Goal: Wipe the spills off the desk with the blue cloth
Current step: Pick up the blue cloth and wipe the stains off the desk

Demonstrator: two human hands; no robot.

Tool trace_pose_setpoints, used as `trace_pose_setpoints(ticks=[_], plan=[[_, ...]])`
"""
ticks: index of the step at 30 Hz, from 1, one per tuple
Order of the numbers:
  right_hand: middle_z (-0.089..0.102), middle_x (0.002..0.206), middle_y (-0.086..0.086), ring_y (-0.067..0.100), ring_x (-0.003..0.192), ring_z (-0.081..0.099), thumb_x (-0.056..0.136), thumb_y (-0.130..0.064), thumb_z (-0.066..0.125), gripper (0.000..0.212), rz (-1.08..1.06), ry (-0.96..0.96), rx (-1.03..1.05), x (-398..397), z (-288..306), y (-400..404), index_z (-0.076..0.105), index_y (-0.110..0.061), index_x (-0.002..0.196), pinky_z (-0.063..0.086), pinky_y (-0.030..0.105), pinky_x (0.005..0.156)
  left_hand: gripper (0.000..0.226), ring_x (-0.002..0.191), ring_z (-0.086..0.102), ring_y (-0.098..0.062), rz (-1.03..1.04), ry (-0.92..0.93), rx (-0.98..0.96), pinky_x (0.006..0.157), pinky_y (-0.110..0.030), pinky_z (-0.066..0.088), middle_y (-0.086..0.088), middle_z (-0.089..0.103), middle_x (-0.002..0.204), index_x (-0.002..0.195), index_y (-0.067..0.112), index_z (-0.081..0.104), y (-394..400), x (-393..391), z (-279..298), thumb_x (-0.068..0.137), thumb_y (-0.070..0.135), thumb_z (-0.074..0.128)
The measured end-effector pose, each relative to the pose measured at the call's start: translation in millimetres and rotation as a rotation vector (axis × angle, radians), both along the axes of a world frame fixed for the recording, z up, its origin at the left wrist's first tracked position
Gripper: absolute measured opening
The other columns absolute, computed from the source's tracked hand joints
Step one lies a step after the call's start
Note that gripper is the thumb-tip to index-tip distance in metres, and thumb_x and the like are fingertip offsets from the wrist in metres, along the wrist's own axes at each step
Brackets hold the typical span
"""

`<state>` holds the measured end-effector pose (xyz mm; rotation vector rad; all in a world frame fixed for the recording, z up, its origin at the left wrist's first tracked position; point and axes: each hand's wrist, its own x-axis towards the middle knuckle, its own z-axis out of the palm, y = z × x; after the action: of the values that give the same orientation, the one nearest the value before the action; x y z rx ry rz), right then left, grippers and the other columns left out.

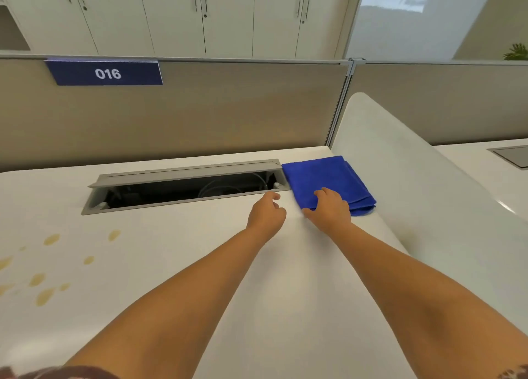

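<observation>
The folded blue microfibre cloth [323, 178] lay on the white bench [200, 250] just beside the open grey cable tray [183, 188]. The right hand [328, 207] was closing on its near edge; the left hand [267, 211] hovered empty, loosely curled. Gripping several layers together should lift it cleanly toward the yellowish spills [45, 267], well apart from the tray.

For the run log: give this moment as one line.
stage: reaching | right hand: on blue cloth | left hand: empty | spills: unwiped

The cloth [325, 178] is plain bright blue. The tabletop [177, 244] is white, spotted with yellowish-brown spills [45, 267]. The partition [200, 112] is beige; its sign [104, 72] is navy with white numerals.
</observation>
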<state>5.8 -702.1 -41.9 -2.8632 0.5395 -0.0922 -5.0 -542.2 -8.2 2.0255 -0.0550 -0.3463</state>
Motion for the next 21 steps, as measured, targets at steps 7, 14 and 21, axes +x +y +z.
trace_pose_setpoints(ticks=[7, 14, 21], plan=[[0.055, 0.127, 0.009, 0.027, 0.116, 0.048, 0.094, -0.038, 0.045, 0.042, 0.064, -0.030, -0.071, 17, -26, -15, 0.049, -0.011, 0.126, 0.044, 0.038, 0.092, 0.039, 0.090, 0.056, -0.023, 0.000, 0.011, 0.014, 0.073, -0.026, 0.041, -0.009, 0.058, 0.108, 0.124, 0.012, 0.049, -17, 18, -21, 0.086, 0.007, 0.044], [0.063, 0.105, 0.015, 0.032, 0.097, 0.057, 0.094, -0.010, 0.041, 0.020, -0.045, -0.102, 0.061, 22, -8, -22, 0.056, -0.003, 0.104, 0.041, 0.035, 0.074, 0.034, 0.086, 0.053, -0.019, 0.012, -0.014, -0.007, 0.072, -0.025, 0.041, -0.008, 0.059, 0.114, 0.121, 0.015, 0.051, -9, 14, -26, 0.089, 0.010, 0.041], [0.061, 0.104, 0.020, 0.032, 0.093, 0.055, 0.092, -0.012, 0.047, 0.020, -0.180, -0.132, 0.202, 6, 28, -4, 0.056, -0.001, 0.106, 0.044, 0.041, 0.079, 0.037, 0.086, 0.055, -0.020, 0.057, -0.004, -0.049, 0.066, -0.024, 0.041, -0.009, 0.057, 0.120, 0.125, 0.016, 0.049, 27, -3, -5, 0.090, 0.010, 0.041]])
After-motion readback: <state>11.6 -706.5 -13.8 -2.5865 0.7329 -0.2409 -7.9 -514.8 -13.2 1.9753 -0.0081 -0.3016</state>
